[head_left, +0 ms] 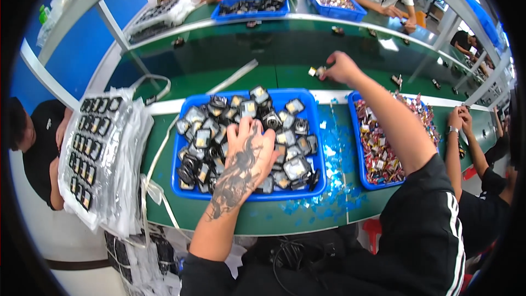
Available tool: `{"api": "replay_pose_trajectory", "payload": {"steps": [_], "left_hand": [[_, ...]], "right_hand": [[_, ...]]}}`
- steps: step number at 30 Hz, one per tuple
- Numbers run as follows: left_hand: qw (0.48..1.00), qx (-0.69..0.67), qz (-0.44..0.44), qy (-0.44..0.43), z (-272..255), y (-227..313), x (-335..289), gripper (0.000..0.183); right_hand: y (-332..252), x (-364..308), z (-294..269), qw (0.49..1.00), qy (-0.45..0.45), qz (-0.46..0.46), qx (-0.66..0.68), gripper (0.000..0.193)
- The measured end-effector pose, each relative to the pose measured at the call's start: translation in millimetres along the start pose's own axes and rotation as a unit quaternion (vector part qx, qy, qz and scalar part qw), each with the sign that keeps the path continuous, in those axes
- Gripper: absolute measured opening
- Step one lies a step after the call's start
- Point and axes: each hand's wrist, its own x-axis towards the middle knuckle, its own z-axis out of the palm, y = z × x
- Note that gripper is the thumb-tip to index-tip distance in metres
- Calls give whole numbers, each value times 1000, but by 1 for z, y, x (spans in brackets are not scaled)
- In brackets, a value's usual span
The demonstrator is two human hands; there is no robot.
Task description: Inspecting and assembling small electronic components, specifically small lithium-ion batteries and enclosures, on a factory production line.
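Observation:
My left hand, its forearm tattooed, reaches into a blue tray piled with small black square housings with clear or pale faces. Its fingers are bent and spread over the pile, with the tips partly hidden among the parts; no held part can be made out. Stretched out over the dark green belt, my right hand has its fingertips closed on a small part with white, yellow and dark bits.
A second blue tray of small reddish and gold pieces lies under my right arm. Blue scraps litter the green tabletop between the trays. Bagged trays of black parts are stacked at left. Co-workers sit opposite and on both sides; small parts lie along the belt.

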Motion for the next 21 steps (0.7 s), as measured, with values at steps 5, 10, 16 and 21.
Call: {"api": "replay_pose_trajectory", "payload": {"steps": [5,10,16,21], "left_hand": [[991,-121,-52,-30,-6,5,9,23],[892,-413,-181,-31,-15,16,22,14],[591,-777,-212,-49,-1,27,26,11],[530,-807,-245,-84,5,34,25,24]], "right_hand": [[19,-4,-12,998,-6,-12,-64,58],[-7,-46,-88,986,-6,-120,-114,23],[-4,-122,-140,947,-159,-189,-203,16],[38,-129,-144,927,-117,-241,-262,16]]}}
